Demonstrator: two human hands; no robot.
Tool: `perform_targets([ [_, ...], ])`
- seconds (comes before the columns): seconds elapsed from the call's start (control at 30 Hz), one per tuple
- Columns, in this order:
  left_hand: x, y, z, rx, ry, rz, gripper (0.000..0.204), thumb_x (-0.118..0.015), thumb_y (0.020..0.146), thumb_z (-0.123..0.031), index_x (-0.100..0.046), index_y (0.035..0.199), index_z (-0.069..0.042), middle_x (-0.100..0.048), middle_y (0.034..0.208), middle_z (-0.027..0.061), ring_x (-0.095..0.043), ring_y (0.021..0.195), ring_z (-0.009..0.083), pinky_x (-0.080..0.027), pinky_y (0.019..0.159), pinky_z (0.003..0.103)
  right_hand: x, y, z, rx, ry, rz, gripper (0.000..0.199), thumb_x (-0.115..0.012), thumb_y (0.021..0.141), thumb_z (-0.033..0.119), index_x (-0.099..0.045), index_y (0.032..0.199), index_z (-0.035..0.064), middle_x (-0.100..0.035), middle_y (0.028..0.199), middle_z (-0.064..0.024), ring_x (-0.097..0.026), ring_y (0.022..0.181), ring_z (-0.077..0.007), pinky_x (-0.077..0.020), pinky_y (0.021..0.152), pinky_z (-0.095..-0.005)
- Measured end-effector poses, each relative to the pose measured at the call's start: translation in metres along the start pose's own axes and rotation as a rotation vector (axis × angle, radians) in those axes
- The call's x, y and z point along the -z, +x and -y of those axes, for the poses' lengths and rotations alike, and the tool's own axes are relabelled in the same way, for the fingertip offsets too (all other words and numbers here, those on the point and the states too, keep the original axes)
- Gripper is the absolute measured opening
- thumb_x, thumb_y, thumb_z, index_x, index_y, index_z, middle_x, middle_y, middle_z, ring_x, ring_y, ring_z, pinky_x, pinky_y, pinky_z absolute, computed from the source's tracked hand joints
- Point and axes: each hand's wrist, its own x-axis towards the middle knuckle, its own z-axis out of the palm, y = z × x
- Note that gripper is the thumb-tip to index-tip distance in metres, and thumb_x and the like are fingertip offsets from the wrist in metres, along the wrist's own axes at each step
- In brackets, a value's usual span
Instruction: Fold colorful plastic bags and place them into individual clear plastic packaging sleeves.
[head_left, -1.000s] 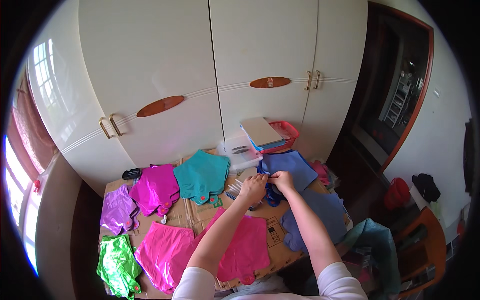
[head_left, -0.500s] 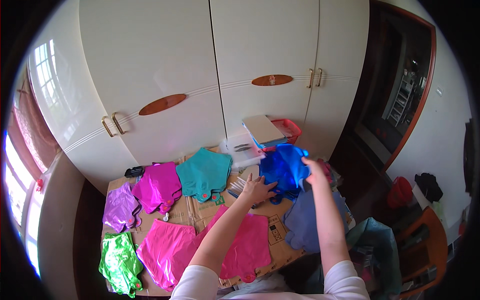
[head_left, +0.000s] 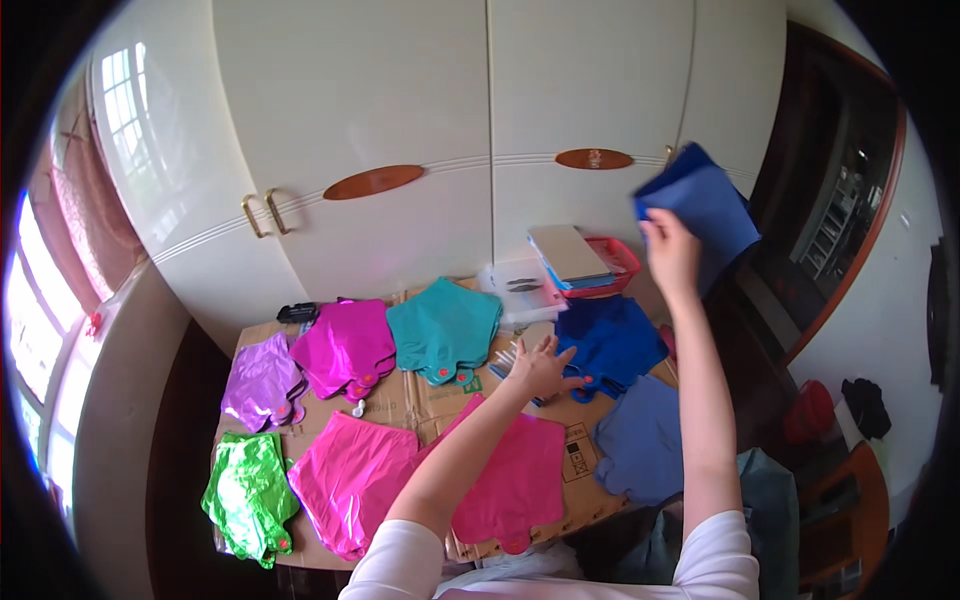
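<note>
My right hand (head_left: 672,255) is raised above the far right of the table, its fingers pinched on the edge of a flat blue shiny piece (head_left: 712,215). That piece hangs in the air, dark on one face and paler on the other. My left hand (head_left: 542,368) is open over the table, fingers spread toward the lower left edge of a stack of dark-blue pieces (head_left: 612,345). Beneath and beside its fingers lie thin white sticks (head_left: 507,357), partly hidden. A paler blue stack (head_left: 640,440) lies nearer me, below the dark-blue one.
Teal (head_left: 445,325), magenta (head_left: 345,345), lilac (head_left: 262,380), green (head_left: 248,490) and pink (head_left: 355,480) shiny pieces cover the cardboard (head_left: 415,395) on the table. Behind stand a red basket (head_left: 625,262), a clear box (head_left: 525,290) and a white wardrobe (head_left: 390,90). A wooden chair (head_left: 870,510) is at right.
My right hand has lifted a blue piece up and to the right, off the dark-blue stack. My left hand stays by the stack's lower left edge. The whole view has shifted slightly.
</note>
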Motion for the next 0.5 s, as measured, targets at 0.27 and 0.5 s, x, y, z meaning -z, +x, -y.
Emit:
perform_targets([
  [0.27,0.038,-0.126,0.114,0.314,-0.008,-0.289,0.054,-0.059,0.083,-0.051,-0.058,0.122,-0.013,-0.048,0.135,0.0156,-0.036,0.132,0.0332,-0.027,0.106,0.054,-0.181,-0.087,0.119,0.95,0.019,0.456,0.01,-0.056,0.071,0.015,-0.061,0.063,0.0128,-0.059,0.076,-0.0016,-0.06,0.081,-0.0188,-0.048,0.071,-0.0329],
  [0.5,0.009,-0.212,0.178,0.489,-0.012,-0.296,0.046,-0.063,0.08,-0.041,-0.062,0.114,-0.01,-0.054,0.127,0.0144,-0.042,0.127,0.0352,-0.033,0.104,0.052,-0.26,-0.201,0.144,0.562,0.082,1.011,0.015,-0.055,0.078,0.015,-0.067,0.074,0.0066,-0.062,0.083,-0.0104,-0.063,0.086,-0.0296,-0.0516,0.076,-0.0424],
])
